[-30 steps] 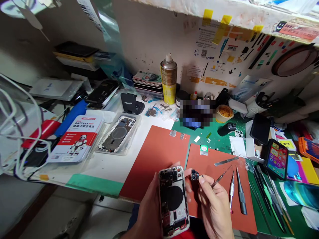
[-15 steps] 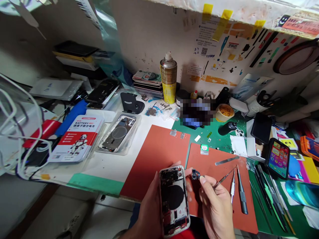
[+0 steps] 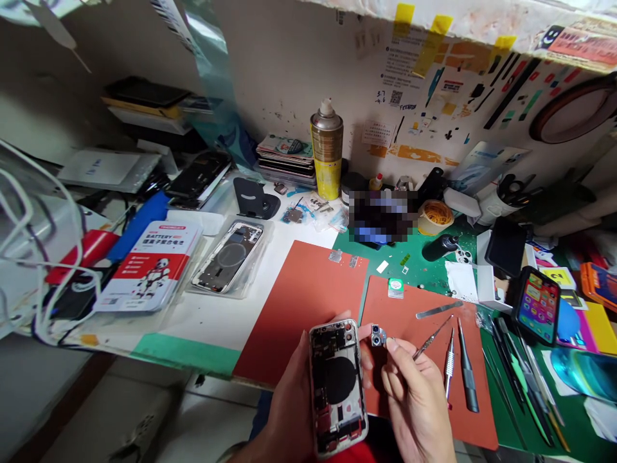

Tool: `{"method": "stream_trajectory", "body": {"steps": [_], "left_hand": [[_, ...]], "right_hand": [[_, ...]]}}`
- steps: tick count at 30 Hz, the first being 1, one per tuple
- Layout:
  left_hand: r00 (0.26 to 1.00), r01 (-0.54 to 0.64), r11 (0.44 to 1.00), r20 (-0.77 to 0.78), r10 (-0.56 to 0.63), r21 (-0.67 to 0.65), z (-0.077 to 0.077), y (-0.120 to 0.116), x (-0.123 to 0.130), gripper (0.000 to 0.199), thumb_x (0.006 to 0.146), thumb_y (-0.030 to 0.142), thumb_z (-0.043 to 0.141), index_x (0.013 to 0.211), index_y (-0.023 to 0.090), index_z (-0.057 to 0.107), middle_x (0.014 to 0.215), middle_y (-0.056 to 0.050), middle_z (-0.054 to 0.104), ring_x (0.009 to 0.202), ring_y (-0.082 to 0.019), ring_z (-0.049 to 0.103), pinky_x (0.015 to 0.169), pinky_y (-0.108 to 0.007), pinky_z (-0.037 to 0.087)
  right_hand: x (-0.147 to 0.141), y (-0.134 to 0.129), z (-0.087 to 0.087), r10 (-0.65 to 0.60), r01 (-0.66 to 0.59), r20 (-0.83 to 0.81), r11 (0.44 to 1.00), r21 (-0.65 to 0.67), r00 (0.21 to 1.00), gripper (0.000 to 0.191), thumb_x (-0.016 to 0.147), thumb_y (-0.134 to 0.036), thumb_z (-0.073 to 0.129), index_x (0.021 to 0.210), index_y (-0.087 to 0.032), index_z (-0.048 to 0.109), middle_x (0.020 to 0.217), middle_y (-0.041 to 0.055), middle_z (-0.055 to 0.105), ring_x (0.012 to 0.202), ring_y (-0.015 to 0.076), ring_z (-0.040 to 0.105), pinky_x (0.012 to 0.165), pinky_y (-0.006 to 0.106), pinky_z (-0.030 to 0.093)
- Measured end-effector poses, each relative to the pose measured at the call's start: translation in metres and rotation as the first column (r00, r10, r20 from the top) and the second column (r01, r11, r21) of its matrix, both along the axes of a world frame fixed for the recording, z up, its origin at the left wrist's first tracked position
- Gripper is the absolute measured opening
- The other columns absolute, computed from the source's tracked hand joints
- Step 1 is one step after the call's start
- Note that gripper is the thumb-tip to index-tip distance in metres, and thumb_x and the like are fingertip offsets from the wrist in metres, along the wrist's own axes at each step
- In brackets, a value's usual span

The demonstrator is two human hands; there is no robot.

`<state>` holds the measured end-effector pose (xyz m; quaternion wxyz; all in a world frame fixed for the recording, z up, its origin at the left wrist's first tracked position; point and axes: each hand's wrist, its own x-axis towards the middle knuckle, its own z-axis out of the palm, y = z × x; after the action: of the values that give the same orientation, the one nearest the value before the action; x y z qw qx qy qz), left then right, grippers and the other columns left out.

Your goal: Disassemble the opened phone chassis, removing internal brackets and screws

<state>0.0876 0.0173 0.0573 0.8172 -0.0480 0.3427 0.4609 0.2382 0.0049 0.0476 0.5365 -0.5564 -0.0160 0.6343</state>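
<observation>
An opened phone housing [image 3: 338, 386], its inner parts and a round black pad exposed, rests upright in my left hand [image 3: 290, 392], fingers wrapped around its sides. Just right of its top edge, my right hand [image 3: 417, 392] pinches a small dual-lens camera module [image 3: 376, 335] between thumb and finger. The module is apart from the housing, with its lenses facing up. My left index fingertip is close beside it; whether it touches, I cannot tell. A slim pointed metal tool [image 3: 435, 335] sticks out from between my right hand's fingers.
Red-brown mats [image 3: 308, 296] cover the bench front. Tweezers [image 3: 438, 310], a pen-like tool [image 3: 466, 370] and several more tools lie to the right, near a lit phone [image 3: 538, 305]. Left are another phone housing [image 3: 229, 257] and a battery box [image 3: 149, 267]. A spray can [image 3: 328, 151] stands behind.
The camera module has turned slightly in my right hand, and its lens faces look brighter. The pointed tool has tilted a little, its tip now slightly further left. My left hand has hardly moved.
</observation>
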Motion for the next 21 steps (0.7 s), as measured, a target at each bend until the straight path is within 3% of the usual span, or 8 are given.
{"method": "stream_trajectory", "body": {"steps": [6, 10, 12, 13, 15, 17, 19, 21], "left_hand": [[0.999, 0.013, 1.000, -0.052, -0.014, -0.015, 0.002, 0.001, 0.004, 0.069, 0.087, 0.064, 0.081, 0.142, 0.025, 0.070, 0.103, -0.012, 0.080, 0.074, -0.027, 0.076, 0.067, -0.035, 0.059], [0.999, 0.023, 0.999, -0.030, -0.024, -0.044, -0.005, -0.003, 0.000, 0.073, 0.088, 0.064, 0.079, 0.146, 0.022, 0.066, 0.099, -0.012, 0.080, 0.081, -0.028, 0.077, 0.074, -0.036, 0.059], [1.000, 0.014, 0.999, -0.011, -0.015, -0.039, -0.010, -0.005, -0.008, 0.073, 0.089, 0.065, 0.078, 0.146, 0.022, 0.066, 0.102, -0.014, 0.080, 0.080, -0.027, 0.076, 0.075, -0.036, 0.059], [1.000, 0.001, 0.999, -0.005, -0.001, -0.034, -0.012, -0.005, -0.013, 0.072, 0.089, 0.065, 0.077, 0.147, 0.022, 0.065, 0.104, -0.014, 0.080, 0.078, -0.026, 0.076, 0.074, -0.036, 0.059], [0.998, -0.051, 0.998, -0.033, 0.050, -0.025, -0.014, -0.005, -0.024, 0.071, 0.091, 0.064, 0.076, 0.148, 0.022, 0.064, 0.110, -0.016, 0.081, 0.078, -0.026, 0.076, 0.072, -0.035, 0.060], [0.985, -0.131, 0.991, -0.111, 0.131, 0.003, -0.012, -0.002, -0.036, 0.069, 0.093, 0.061, 0.074, 0.149, 0.023, 0.063, 0.118, -0.016, 0.080, 0.082, -0.026, 0.076, 0.072, -0.035, 0.061], [0.958, -0.204, 0.977, -0.191, 0.213, 0.062, -0.010, 0.003, -0.049, 0.066, 0.096, 0.059, 0.071, 0.151, 0.023, 0.061, 0.125, -0.017, 0.078, 0.086, -0.027, 0.077, 0.072, -0.035, 0.063], [0.931, -0.249, 0.962, -0.245, 0.270, 0.114, -0.009, 0.009, -0.061, 0.066, 0.097, 0.057, 0.069, 0.153, 0.024, 0.058, 0.129, -0.017, 0.077, 0.085, -0.027, 0.077, 0.072, -0.038, 0.064]], "right_hand": [[0.000, -0.003, -0.006, 0.017, -0.018, 0.094, 1.000, 0.009, 0.995, 0.048, 0.065, -0.056, 0.099, 0.083, -0.018, 0.076, 0.058, -0.0052, 0.051, 0.056, 0.0104, 0.042, 0.055, 0.025, 0.041], [0.008, 0.001, -0.008, -0.005, 0.021, 0.416, 0.999, -0.033, 0.909, 0.056, 0.056, -0.062, 0.100, 0.083, -0.016, 0.081, 0.070, 0.0029, 0.070, 0.064, 0.0153, 0.059, 0.062, 0.029, 0.051], [0.014, 0.008, -0.005, 0.042, -0.108, 0.668, 0.992, 0.058, 0.743, 0.049, 0.069, -0.061, 0.093, 0.084, -0.016, 0.083, 0.075, 0.0057, 0.074, 0.065, 0.0174, 0.064, 0.062, 0.029, 0.053], [0.016, 0.013, -0.003, 0.034, -0.232, 0.798, 0.963, 0.134, 0.602, 0.040, 0.080, -0.056, 0.088, 0.087, -0.017, 0.083, 0.076, 0.0054, 0.074, 0.063, 0.0166, 0.064, 0.060, 0.028, 0.052], [0.021, 0.026, 0.002, -0.161, -0.539, 0.967, 0.806, 0.244, 0.197, 0.019, 0.098, -0.035, 0.075, 0.096, -0.016, 0.080, 0.074, 0.0030, 0.071, 0.058, 0.0126, 0.061, 0.056, 0.026, 0.049], [0.023, 0.042, 0.005, -0.440, -0.760, 0.887, 0.623, 0.189, -0.140, 0.009, 0.101, -0.015, 0.068, 0.107, -0.014, 0.075, 0.076, 0.0020, 0.069, 0.058, 0.0106, 0.059, 0.057, 0.025, 0.047], [0.021, 0.059, 0.004, -0.601, -0.840, 0.746, 0.532, 0.106, -0.287, 0.015, 0.100, -0.009, 0.068, 0.115, -0.011, 0.071, 0.075, 0.0019, 0.067, 0.060, 0.0122, 0.058, 0.060, 0.028, 0.045], [0.016, 0.076, -0.001, -0.659, -0.867, 0.677, 0.495, 0.062, -0.328, 0.017, 0.100, -0.009, 0.068, 0.116, -0.011, 0.071, 0.069, 0.0002, 0.063, 0.058, 0.0138, 0.053, 0.057, 0.032, 0.039]]}}
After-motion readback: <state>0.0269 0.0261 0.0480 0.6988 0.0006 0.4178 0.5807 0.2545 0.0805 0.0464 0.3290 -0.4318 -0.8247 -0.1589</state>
